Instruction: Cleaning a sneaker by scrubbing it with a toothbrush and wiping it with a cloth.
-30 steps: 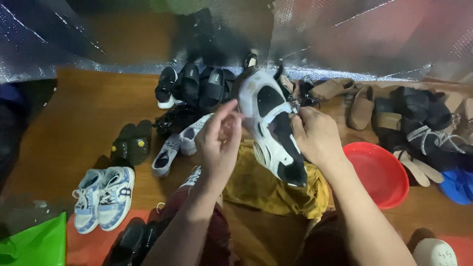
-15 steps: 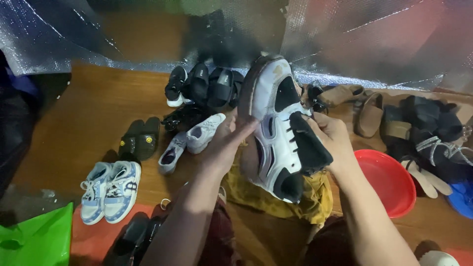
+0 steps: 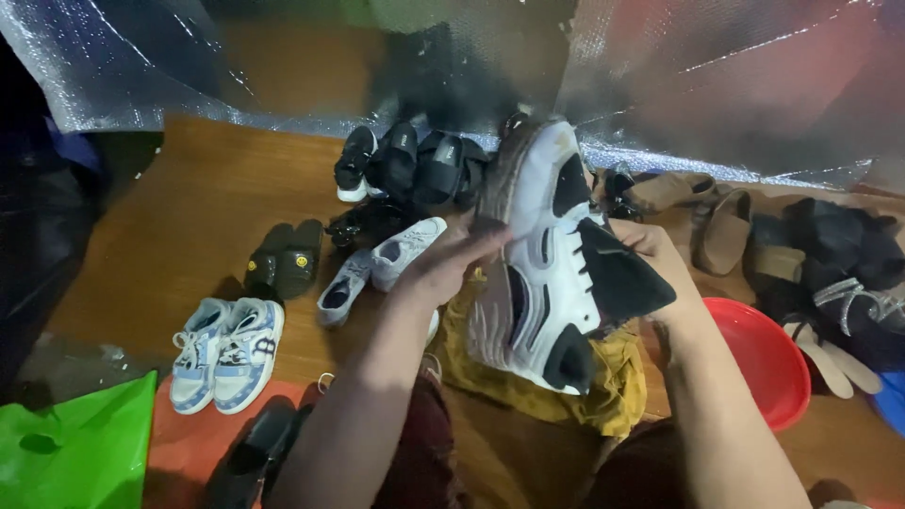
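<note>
A white and black sneaker (image 3: 551,259) is held up in front of me, toe pointing away, its black tongue pulled out to the right. My left hand (image 3: 448,264) grips its left side near the sole. My right hand (image 3: 660,250) holds the right side, mostly hidden behind the tongue. A yellow cloth (image 3: 556,386) lies crumpled under the sneaker on my lap.
On the wooden floor (image 3: 207,217): light blue sneakers (image 3: 226,353), dark slip-ons (image 3: 283,259), small white shoes (image 3: 377,269), black sandals (image 3: 415,165) behind. A red basin (image 3: 764,358) sits right, beside brown flats (image 3: 721,231) and dark shoes. A green bag (image 3: 80,452) is lower left. Silvery sheeting lines the back.
The sneaker has been turned and raised closer to me, its side now facing up and the tongue flared out. Both hands have shifted along its sides.
</note>
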